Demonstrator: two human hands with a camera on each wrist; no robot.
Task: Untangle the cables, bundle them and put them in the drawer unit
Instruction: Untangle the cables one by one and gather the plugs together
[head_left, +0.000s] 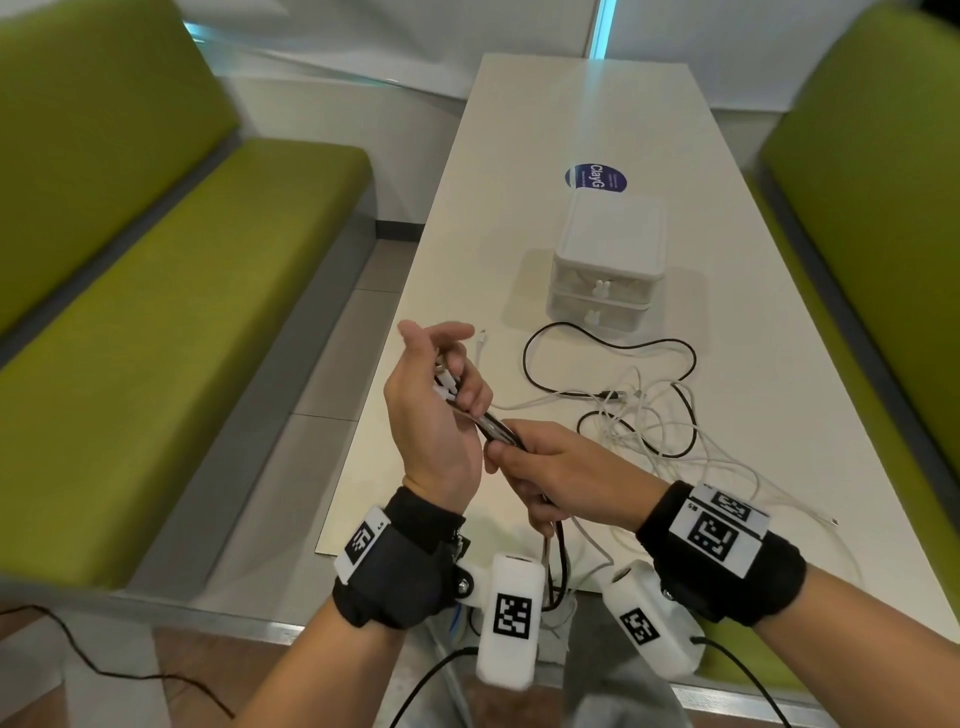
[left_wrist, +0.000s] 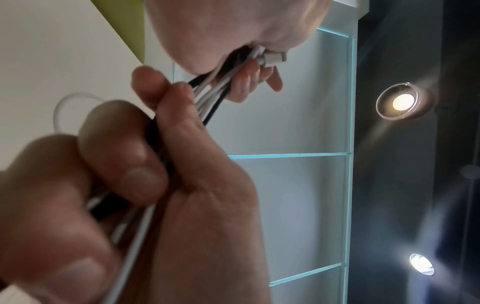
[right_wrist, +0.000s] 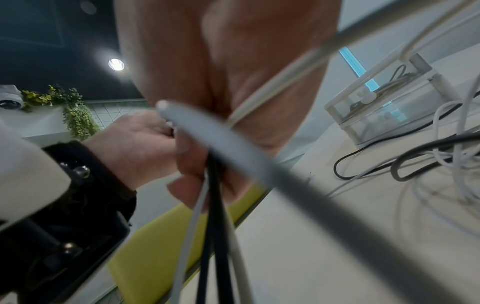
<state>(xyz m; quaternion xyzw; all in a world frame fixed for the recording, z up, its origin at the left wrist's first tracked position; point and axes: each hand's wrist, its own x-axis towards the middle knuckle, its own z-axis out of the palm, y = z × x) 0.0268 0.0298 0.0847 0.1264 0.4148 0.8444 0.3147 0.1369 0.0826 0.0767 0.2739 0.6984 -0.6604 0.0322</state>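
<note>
cables (head_left: 496, 431): gathered strands run as one diagonal line over the table's (head_left: 519, 130) near-left corner, plug ends pinched in left hand (head_left: 436, 410), right hand (head_left: 561, 467) fisted round them just below, loose tangle (head_left: 639, 410) trailing rightward

A white table (head_left: 519, 156) with a blue round sticker (head_left: 595, 178) stands between green benches (head_left: 156, 312).

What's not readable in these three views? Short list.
- Cable count in the bundle: head view, both hands cover it; left wrist view shows black and white strands, the near part blurred.
- Left hand connector types: too small in head view.
- Right hand fingers: hidden under the palm in head view; a blurred cable crosses the right wrist view.
- Drawer unit contents: lower drawer unclear in either view.
- Cable ends below the table edge: hidden by wrist cameras.
</note>
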